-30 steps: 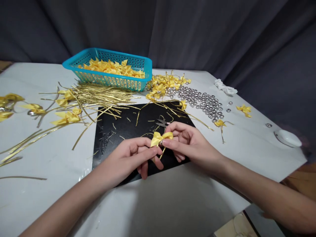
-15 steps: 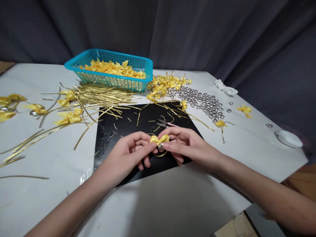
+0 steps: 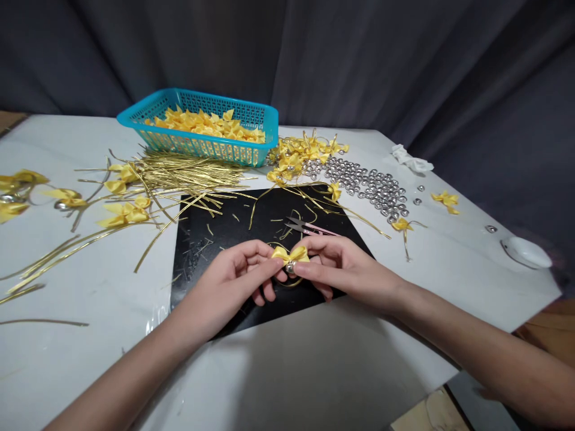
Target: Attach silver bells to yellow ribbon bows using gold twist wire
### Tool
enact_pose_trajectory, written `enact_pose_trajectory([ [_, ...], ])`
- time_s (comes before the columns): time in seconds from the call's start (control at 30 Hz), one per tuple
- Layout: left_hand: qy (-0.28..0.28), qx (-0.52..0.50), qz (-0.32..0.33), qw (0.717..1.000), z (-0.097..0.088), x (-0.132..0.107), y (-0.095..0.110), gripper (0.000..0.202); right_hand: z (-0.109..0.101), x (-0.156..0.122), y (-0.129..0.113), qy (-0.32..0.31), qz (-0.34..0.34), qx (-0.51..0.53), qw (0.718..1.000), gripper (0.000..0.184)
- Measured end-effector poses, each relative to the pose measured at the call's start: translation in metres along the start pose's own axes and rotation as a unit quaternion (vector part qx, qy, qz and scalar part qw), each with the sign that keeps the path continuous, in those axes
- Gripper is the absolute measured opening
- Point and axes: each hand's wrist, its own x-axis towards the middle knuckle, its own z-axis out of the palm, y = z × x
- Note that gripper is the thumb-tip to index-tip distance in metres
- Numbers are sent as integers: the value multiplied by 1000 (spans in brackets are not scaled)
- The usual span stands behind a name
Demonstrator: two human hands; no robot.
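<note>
Yellow bow [image 3: 291,255], bead [image 3: 290,267] more exposed now

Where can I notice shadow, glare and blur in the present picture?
Head view: a broad soft shadow falls on the white table below the black mat; head view: small bright glints show beside the mat's lower left edge; head view: the bows at far left look smeared, the held yellow bow clearer.

Yellow bow [image 3: 287,255], six o'clock: partly covered by the left hand [image 3: 245,272] and right hand [image 3: 336,263]. Snips [image 3: 311,227]: partly hidden behind the right hand. Yellow ribbon piece [image 3: 27,176], nine o'clock: blurred, cut off by the edge.
</note>
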Motion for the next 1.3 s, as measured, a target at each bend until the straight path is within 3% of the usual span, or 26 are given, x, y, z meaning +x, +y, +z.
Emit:
enact_pose_trajectory([
  [0.23, 4, 13, 7, 1000, 0, -1, 2, 20, 2, -3, -1, 39, -6, -62, 997, 34],
  [0.43, 42, 62, 58, 996, 2, -4, 1, 27, 3, -4, -3, 12, 6, -47, 999, 36],
  [0.6, 55, 119, 42, 990, 1, -4, -1, 24, 2, -4, 1, 12, -4, -48, 999, 36],
  [0.9, 42, 90, 30, 995, 2, -4, 0, 20, 4, -4, -1, 12, 8, -59, 998, 38],
  [1.17, 35, 74, 23, 996, 4, -4, 0, 22, 6, -8, -1, 62, -34, -154, 985, 23],
  [1.3, 40, 77, 22, 996, 2, -3, 1, 25, 4, -6, -1, 59, -40, -141, 987, 28],
])
